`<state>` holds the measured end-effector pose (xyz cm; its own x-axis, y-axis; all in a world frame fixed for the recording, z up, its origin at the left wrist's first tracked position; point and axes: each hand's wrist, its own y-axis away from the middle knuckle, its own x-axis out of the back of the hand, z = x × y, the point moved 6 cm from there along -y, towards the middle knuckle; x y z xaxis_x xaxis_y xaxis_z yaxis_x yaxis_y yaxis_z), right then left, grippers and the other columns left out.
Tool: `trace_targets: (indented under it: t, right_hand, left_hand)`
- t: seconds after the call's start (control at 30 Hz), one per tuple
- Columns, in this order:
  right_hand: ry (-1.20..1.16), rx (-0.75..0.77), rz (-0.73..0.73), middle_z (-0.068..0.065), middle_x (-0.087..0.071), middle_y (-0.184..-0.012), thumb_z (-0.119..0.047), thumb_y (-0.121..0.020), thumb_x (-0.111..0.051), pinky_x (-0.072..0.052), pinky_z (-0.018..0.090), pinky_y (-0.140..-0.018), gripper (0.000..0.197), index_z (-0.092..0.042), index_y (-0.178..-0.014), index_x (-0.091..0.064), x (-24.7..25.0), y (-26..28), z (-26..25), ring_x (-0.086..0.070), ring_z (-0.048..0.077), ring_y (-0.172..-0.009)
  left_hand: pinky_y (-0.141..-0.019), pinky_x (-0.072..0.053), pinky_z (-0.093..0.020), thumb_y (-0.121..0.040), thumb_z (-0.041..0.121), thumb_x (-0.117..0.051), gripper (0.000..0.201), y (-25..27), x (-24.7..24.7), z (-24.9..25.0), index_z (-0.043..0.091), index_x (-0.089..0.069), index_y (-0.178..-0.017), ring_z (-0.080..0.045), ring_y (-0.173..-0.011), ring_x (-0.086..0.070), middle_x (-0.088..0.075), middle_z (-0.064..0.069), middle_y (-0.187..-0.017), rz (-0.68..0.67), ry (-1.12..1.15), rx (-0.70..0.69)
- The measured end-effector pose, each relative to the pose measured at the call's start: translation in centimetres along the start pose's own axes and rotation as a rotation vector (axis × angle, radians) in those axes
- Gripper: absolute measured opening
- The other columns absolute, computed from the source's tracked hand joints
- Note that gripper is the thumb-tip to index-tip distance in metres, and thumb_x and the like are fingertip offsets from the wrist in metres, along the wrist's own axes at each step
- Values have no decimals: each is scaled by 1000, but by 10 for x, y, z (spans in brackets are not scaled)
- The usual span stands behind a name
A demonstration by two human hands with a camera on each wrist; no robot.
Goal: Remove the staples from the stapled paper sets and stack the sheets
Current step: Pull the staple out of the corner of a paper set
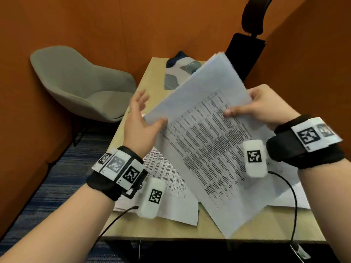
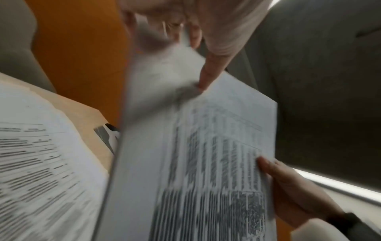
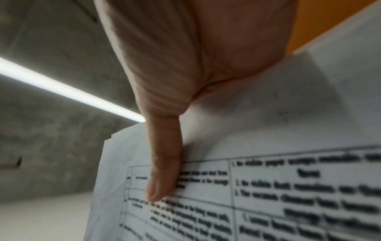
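A stapled paper set (image 1: 209,149) with printed tables is held tilted above the table, its top sheet (image 1: 199,88) folded back so the blank side shows. My left hand (image 1: 140,120) pinches the left edge at the fold, thumb on the front, fingers spread behind. My right hand (image 1: 262,109) grips the right edge with its thumb (image 3: 164,163) flat on the printed page (image 3: 288,130). In the left wrist view the set (image 2: 206,163) is blurred, with my left hand (image 2: 216,32) above it and my right hand (image 2: 288,187) at its edge. No staple can be made out.
More printed sheets (image 1: 167,179) lie spread on the wooden table (image 1: 171,234) under the raised set. A patterned pouch (image 1: 178,73) lies at the far end. A grey chair (image 1: 81,82) stands to the left and a black office chair (image 1: 245,54) behind. Orange walls enclose the space.
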<state>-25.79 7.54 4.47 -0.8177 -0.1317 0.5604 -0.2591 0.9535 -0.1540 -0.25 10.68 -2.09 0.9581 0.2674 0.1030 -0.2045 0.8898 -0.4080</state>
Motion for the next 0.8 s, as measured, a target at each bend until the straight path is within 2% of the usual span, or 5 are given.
trace_targets:
  t: [0.1,0.23,0.43,0.7,0.8]
  right_hand:
    - [-318,139,111,-1,-74,-84,-19,-60,-73,-56,23,-66,29,-10,-87,-67,37,5,-34,-71,14,-79]
    - [-564,229,167,0,-73,-94,-12,-70,-65,-55,23,-74,32,-8,-101,-60,37,4,-56,-69,14,-92]
    - [-690,274,252,8,-64,-117,-9,-83,-57,-55,36,-85,32,-14,-114,-55,16,0,-55,-65,22,-104]
    - [-651,199,66,0,-63,-108,5,-89,-46,-58,33,-77,50,-13,-136,-39,-24,-7,-50,-68,10,-87]
    - [-658,275,3,-7,-63,-107,14,-89,-39,-58,31,-73,63,-31,-133,-36,-36,-6,-60,-68,8,-86]
  left_hand:
    - [-106,-35,-36,-69,32,-71,92,-16,8,8,18,-19,-144,-13,-129,-37,-37,-4,-143,102,106,103]
    - [-93,-47,-31,-92,13,-54,40,-31,-14,46,11,-41,-129,-6,-101,-58,-61,6,-112,-77,225,32]
    - [-103,-42,-40,-89,20,-51,24,-54,-2,80,25,-49,-113,-16,-115,-56,-61,2,-118,-21,190,-139]
    - [-97,-46,-37,-93,12,-51,20,-48,9,63,31,-52,-100,-14,-107,-59,-62,9,-105,6,70,-100]
    - [-96,-46,-34,-94,11,-50,19,-48,10,62,28,-52,-102,-16,-107,-59,-62,9,-104,19,69,-92]
